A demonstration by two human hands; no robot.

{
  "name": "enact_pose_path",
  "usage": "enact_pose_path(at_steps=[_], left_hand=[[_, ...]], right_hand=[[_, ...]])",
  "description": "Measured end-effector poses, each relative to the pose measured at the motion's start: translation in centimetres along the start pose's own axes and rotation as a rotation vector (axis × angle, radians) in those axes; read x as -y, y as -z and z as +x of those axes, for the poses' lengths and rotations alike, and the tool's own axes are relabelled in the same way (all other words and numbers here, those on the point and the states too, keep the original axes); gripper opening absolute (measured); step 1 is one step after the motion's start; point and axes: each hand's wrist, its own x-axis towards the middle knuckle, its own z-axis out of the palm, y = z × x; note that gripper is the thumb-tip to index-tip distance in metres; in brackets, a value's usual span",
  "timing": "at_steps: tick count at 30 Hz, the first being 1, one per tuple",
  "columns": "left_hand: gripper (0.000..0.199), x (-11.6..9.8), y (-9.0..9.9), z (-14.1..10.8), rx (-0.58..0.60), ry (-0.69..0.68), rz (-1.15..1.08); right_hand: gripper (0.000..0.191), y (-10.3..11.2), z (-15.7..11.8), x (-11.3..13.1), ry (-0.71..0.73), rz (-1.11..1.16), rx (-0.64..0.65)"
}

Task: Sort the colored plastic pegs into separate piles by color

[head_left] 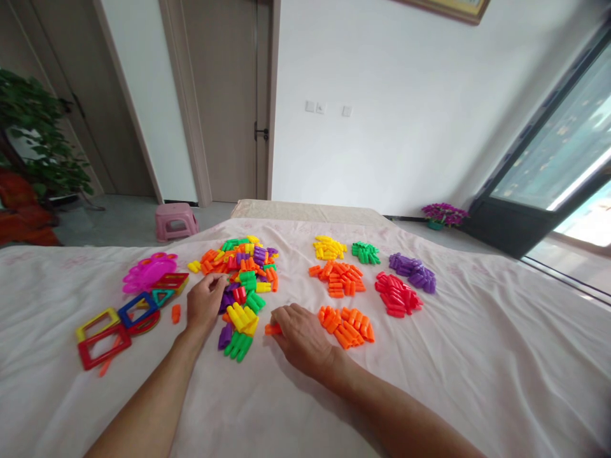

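A mixed pile of plastic building pieces [248, 278] in orange, purple, green, yellow and red lies left of centre on the cloth. At its left edge is my left hand [206, 300], its fingers curled together against the pieces; what they hold, if anything, is hidden. My right hand [303, 336] is closed on an orange building piece [273, 329], which sticks out to the left from under the fingers. Just right of that hand lies a group of orange pieces [351, 327]. Behind it are more orange pieces [341, 278], with red pieces [398, 294] to their right.
Further back are yellow [329, 248], green [366, 252] and purple pieces [413, 272]. On the left lie a magenta flower-shaped tray [149, 273], coloured magnetic frames [105, 346] and one loose orange piece [176, 313]. A pink stool [175, 221] stands beyond the cloth-covered surface [305, 413].
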Motion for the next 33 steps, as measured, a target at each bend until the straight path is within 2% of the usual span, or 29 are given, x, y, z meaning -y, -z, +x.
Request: enact_pose_path(at_steps=[4, 9, 13, 15, 17, 20, 22, 25, 27, 29, 33], left_hand=[[0.034, 0.3, 0.0, 0.1, 0.011, 0.004, 0.006], [0.037, 0.5, 0.0, 0.2, 0.020, 0.008, 0.029], [0.039, 0.2, 0.2, 0.1, 0.027, -0.003, 0.049], [0.039, -0.1, 0.3, 0.0, 0.028, -0.001, 0.048], [0.038, -0.2, 0.4, 0.0, 0.028, 0.009, 0.057], [0.037, -0.1, 0.3, 0.0, 0.028, 0.020, 0.084], [0.038, 0.1, 0.3, 0.1, 0.031, 0.016, 0.085], [0.039, 0.5, 0.2, 0.2, 0.032, 0.001, 0.075], [0.040, 0.6, 0.2, 0.3, 0.028, 0.003, 0.069], [0.041, 0.7, 0.2, 0.3, 0.025, 0.004, 0.068], [0.040, 0.6, 0.2, 0.3, 0.032, 0.009, 0.065]], right_hand=[[0.026, 1.0, -0.4, 0.1, 0.049, 0.037, 0.094], [0.010, 2.1, -1.1, 0.0, 0.158, 0.063, 0.199], [0.016, 2.4, -1.2, 0.0, 0.161, 0.046, 0.205], [0.024, 3.3, -0.9, -0.5, 0.090, 0.080, 0.124], [0.031, 4.7, -0.4, -2.0, -0.044, 0.142, -0.026], [0.036, 6.9, 0.0, -6.3, -0.305, 0.193, -0.261], [0.037, 7.8, -0.2, -10.0, -0.466, 0.166, -0.323], [0.037, 7.8, -1.1, -14.9, -0.698, 0.117, -0.283], [0.037, 7.6, -1.8, -17.0, -0.798, 0.070, -0.236], [0.037, 7.3, -2.4, -18.0, -0.846, 0.026, -0.181], [0.033, 7.1, -2.9, -18.2, -0.862, 0.009, -0.073]])
